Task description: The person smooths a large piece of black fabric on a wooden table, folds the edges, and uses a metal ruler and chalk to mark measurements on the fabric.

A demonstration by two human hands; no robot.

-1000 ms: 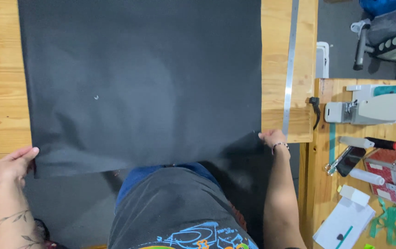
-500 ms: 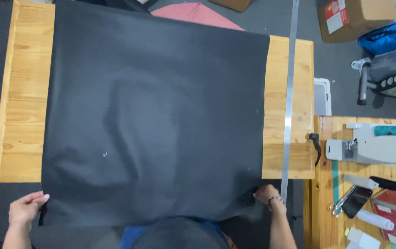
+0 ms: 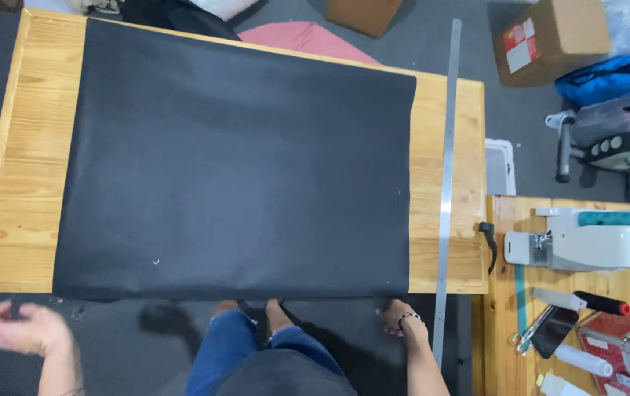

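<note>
A large black sheet (image 3: pixel 241 161) lies flat across a long wooden worktop (image 3: pixel 28 169), covering most of it and leaving a bare strip of wood at each end. Its near edge runs along the near edge of the worktop.

The left hand (image 3: pixel 25 330) is below the sheet's near left corner, off the worktop and just apart from the sheet; its fingers are loosely curled, and I cannot tell whether they pinch anything (the hand is blurred). The right hand (image 3: pixel 401 320) is just below the near right corner of the sheet, fingers bent near the edge; whether it grips the sheet cannot be told from this view.

A long metal ruler (image 3: pixel 445 191) lies on the bare wood right of the sheet, reaching past the near edge of the worktop. Farther right, on a second wooden worktop (image 3: pixel 502 308), stands a white sewing machine (image 3: pixel 586 246), with a red case (image 3: pixel 627 345) near it.
</note>
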